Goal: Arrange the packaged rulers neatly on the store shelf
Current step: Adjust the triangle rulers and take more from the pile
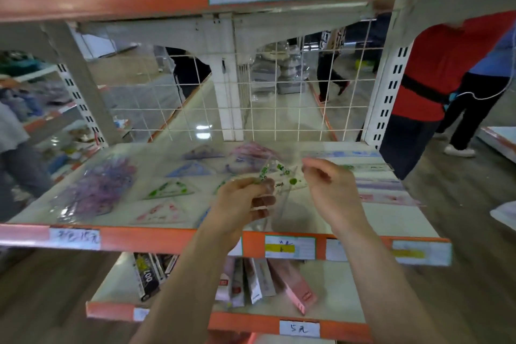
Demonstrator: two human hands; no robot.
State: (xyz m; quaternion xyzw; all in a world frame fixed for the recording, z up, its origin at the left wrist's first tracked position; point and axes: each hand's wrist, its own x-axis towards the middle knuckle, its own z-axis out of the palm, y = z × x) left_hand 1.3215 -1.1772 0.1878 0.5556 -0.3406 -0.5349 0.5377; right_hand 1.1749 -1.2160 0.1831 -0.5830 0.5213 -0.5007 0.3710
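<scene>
I hold a clear packet with a green-patterned ruler set (pixel 282 176) over the middle of the white shelf (pixel 391 218). My left hand (pixel 245 201) grips its lower left part, fingers curled round the plastic. My right hand (pixel 329 179) pinches the packet's upper right edge. More packaged rulers lie flat on the shelf: a purple pile (pixel 97 187) at the left, a green triangle set (pixel 167 188), a pink triangle set (pixel 159 212), blue and purple ones (pixel 195 167) further back, and long straight rulers (pixel 382 184) at the right.
A wire grid (pixel 251 98) closes the shelf's back. The orange front rail (pixel 139 237) carries price labels. A lower shelf holds boxed goods (pixel 251 279). A person in a red top (pixel 435 78) stands just right of the shelving; others walk behind.
</scene>
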